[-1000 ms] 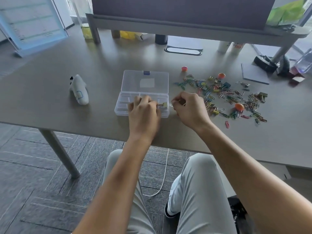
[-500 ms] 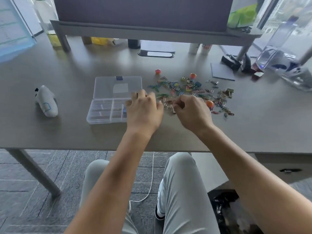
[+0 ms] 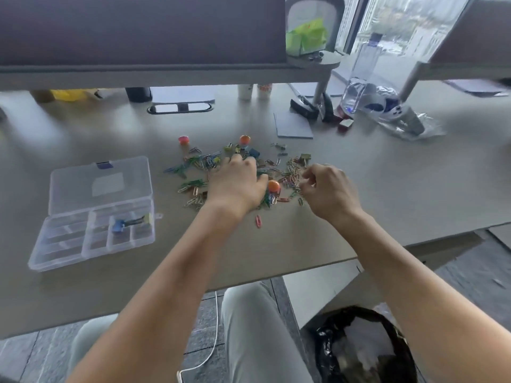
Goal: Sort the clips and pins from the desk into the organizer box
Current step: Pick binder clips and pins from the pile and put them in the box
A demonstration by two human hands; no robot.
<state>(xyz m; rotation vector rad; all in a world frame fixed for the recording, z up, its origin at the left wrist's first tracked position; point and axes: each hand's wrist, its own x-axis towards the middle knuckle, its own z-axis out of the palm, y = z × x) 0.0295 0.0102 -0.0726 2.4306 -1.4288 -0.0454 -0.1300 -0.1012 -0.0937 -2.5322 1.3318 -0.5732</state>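
A clear organizer box point(image 3: 38, 261) lies open at the desk's left, with a blue binder clip point(image 3: 119, 225) in one compartment. A pile of coloured paper clips point(image 3: 199, 164) is spread over the middle of the desk, mixed with small binder clips and round orange pins point(image 3: 273, 186). My left hand point(image 3: 235, 186) is on the pile with its fingers bent down into the clips; the fingertips are hidden. My right hand point(image 3: 329, 192) is at the pile's right edge, fingers and thumb curled together on some paper clips. A single red clip point(image 3: 258, 221) lies nearer me.
A grey pad point(image 3: 293, 124), a black stapler point(image 3: 302, 106), a water bottle point(image 3: 365, 70) and a crumpled plastic bag point(image 3: 398, 117) sit at the back right. A raised shelf point(image 3: 166, 73) spans the back. A bin with a black liner point(image 3: 359, 346) stands under the desk edge.
Both hands have left the organizer box and moved right onto the clip pile. The view has swung right, so the box now sits far left.
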